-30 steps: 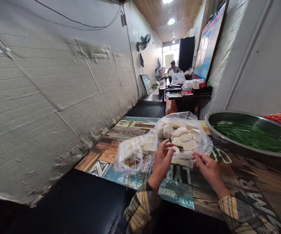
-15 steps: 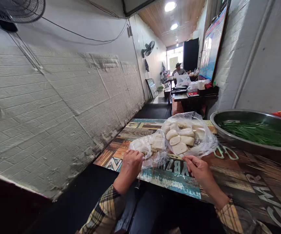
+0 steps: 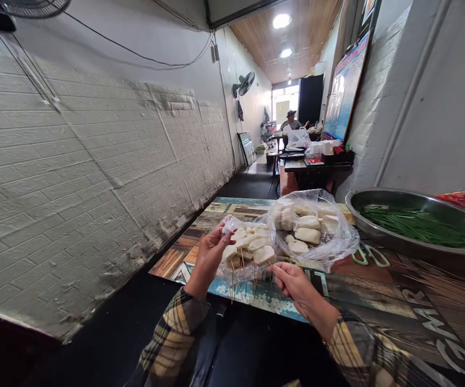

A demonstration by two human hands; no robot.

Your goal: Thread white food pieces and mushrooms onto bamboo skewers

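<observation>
Currently: skewered white slice (image 3: 264, 255), one, in the right hand (image 3: 292, 282)'s pinch, skewer axis pointing away and leftward, at small bag (image 3: 237, 222); left hand (image 3: 208, 257), curled at bag film, grip unclear. Slice earlier beside large bag (image 3: 343, 242).

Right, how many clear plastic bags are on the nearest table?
2: a clear plastic bag holding skewered pale pieces by the left hand; a second clear plastic bag farther right.
</observation>
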